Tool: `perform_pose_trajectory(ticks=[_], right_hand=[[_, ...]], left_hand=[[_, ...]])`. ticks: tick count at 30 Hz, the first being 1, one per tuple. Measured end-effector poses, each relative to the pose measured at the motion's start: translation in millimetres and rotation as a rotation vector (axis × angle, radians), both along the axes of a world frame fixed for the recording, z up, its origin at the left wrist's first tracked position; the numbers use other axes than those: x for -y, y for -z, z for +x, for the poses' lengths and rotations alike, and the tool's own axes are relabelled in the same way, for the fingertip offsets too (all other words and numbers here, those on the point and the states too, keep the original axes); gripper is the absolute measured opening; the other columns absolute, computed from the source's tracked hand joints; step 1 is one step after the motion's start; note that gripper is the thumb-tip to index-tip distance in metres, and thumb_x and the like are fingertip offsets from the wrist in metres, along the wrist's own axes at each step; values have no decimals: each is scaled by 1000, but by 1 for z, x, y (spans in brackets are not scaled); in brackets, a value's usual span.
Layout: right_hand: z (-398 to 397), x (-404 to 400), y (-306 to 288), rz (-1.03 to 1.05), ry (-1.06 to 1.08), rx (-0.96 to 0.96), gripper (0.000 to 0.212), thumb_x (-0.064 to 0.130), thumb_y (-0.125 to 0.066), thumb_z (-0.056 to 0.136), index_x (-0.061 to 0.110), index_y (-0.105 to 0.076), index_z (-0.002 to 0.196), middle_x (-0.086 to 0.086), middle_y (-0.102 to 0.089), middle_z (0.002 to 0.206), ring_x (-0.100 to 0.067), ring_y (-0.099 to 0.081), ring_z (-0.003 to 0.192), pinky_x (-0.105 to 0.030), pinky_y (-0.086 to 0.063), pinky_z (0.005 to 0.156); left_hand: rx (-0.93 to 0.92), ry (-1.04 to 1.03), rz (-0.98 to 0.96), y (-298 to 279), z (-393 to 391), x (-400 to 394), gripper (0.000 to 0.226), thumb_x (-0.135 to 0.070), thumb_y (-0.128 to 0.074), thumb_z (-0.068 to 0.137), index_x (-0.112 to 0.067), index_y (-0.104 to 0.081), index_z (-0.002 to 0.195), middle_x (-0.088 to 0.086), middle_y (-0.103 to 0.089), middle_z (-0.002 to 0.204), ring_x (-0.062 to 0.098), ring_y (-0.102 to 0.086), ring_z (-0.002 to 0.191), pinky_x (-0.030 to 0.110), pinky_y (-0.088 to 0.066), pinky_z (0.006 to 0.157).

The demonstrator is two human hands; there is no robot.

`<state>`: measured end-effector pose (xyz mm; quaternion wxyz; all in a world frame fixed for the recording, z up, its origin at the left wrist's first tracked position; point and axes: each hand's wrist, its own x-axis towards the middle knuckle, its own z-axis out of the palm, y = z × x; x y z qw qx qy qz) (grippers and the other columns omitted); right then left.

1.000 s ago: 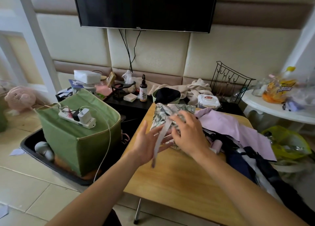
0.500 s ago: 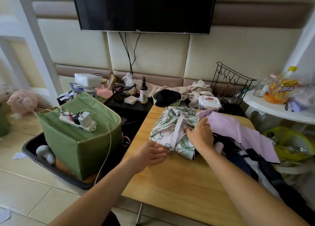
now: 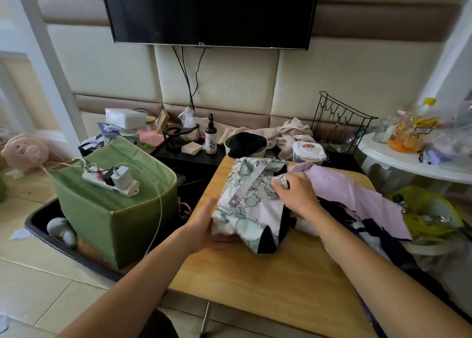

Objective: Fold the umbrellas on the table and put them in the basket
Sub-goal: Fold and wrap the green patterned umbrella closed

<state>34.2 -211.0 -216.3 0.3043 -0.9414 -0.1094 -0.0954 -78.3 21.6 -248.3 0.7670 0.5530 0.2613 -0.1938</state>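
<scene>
Both hands (image 3: 207, 225) grip crumpled floral-fabric umbrella (image 3: 249, 205), prob. loosely folded.

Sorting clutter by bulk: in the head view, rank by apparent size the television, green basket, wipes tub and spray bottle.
1. television
2. green basket
3. wipes tub
4. spray bottle, though it looks close to the tub, so this order is unsure.
</scene>
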Motion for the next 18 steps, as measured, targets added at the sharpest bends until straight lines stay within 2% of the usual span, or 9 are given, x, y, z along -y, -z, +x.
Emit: perform_pose_trajectory(ticks=[2, 4, 7, 9, 10, 12, 13, 15, 18], right_hand=[[-7, 1, 8, -89, 175, 147, 34, 33, -69, 94, 4, -58, 110, -17, -53, 114, -36, -54, 107, -39, -49, 75], [-20, -4, 12, -125, 198, 409, 23, 5, -65, 90, 0, -52, 109, -19, -54, 108, -37, -58, 90, -39, -49, 55], [-47, -15, 15, -217, -193, 785, 10, -2, -53, 89, 7, -56, 95, -11, -55, 94, -23, -48, 53, -26, -28, 37], [-62, -22, 26, -396, -544, 749, 12, 11, -49, 91, 11, -57, 101, -7, -58, 97, -15, -48, 49, -20, -31, 37], [-65, -23, 34, -456, -643, 649, 17, 16, -49, 91, 13, -57, 106, -6, -58, 102, -15, -55, 58, -22, -43, 42], [-61, -23, 46, -492, -611, 418, 28, 26, -47, 96, 16, -59, 119, -4, -57, 114, -19, -61, 90, -36, -60, 72], [-56, -20, 48, -497, -540, 336, 34, 32, -47, 99, 19, -58, 127, -3, -54, 124, -20, -58, 107, -42, -57, 90], [-45, -12, 45, -551, -418, 210, 51, 48, -50, 100, 27, -48, 146, 1, -42, 149, -20, -40, 139, -45, -32, 120], [-32, -5, 34, -626, -344, 187, 67, 58, -56, 96, 34, -36, 155, 6, -29, 161, -18, -23, 151, -42, -17, 122]], left_hand=[[-31, 63, 133, -8, -4, -2, 50, -43, -53, 101, -3, -62, 130, 17, -75, 108, 31, -74, 85, 42, -61, 66], [-62, 119, 283, -15, -10, -2, 32, -20, -57, 101, 3, -61, 122, 19, -73, 103, 31, -72, 80, 43, -63, 63], [-81, 91, 453, -10, -15, -10, 17, -9, -72, 93, 4, -62, 99, 20, -72, 86, 31, -72, 70, 48, -64, 69], [-67, 102, 524, -3, -18, -15, 27, -17, -81, 88, 3, -66, 93, 16, -75, 75, 26, -72, 61, 44, -64, 67], [-49, 123, 546, -1, -20, -17, 30, -23, -82, 87, 2, -67, 91, 14, -75, 73, 22, -71, 59, 40, -64, 64], [1, 146, 559, 2, -26, -20, 34, -31, -80, 88, 1, -68, 92, 12, -75, 75, 17, -70, 57, 35, -63, 59], [31, 148, 560, 4, -29, -21, 37, -33, -79, 89, 2, -69, 96, 12, -74, 77, 16, -70, 56, 33, -62, 58], [89, 152, 569, 6, -34, -24, 44, -35, -79, 89, 4, -69, 105, 10, -70, 77, 14, -69, 56, 30, -60, 56], [155, 159, 597, 10, -37, -26, 39, -33, -79, 89, 2, -67, 101, 8, -65, 74, 14, -67, 54, 30, -59, 54]])
